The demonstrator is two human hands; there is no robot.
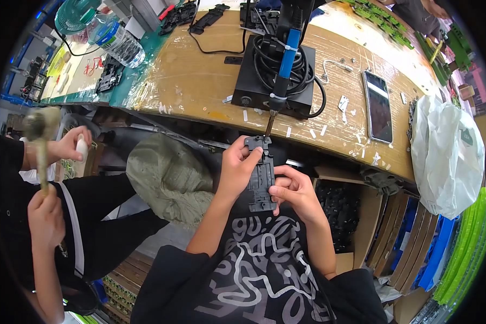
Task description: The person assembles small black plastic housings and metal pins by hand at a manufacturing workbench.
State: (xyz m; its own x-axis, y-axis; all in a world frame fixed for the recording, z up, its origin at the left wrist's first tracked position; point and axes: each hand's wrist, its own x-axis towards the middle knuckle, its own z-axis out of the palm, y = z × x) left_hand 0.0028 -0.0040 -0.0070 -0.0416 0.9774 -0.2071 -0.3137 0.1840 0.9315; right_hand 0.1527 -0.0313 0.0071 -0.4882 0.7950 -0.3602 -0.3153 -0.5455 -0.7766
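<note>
A long black plastic part (261,183) with slots and notched ends is held between my two hands, in front of the table edge. My left hand (237,166) grips its upper left side, thumb on top near the far end. On the lower right edge, my right hand (297,193) pinches it with thumb and fingers. Just beyond the part's far end, the thin metal tip (270,123) of an upright blue and black tool (289,54) points down. Whether the tip touches the part I cannot tell.
Behind the tool sits a black box (244,100) with coiled cable. A phone (379,107) and a white plastic bag (449,156) are to the right, a water bottle (116,40) far left. At left, a co-worker's hand (46,218) holds a blurred mallet (40,129). Boxes of black parts (337,210) stand below the table.
</note>
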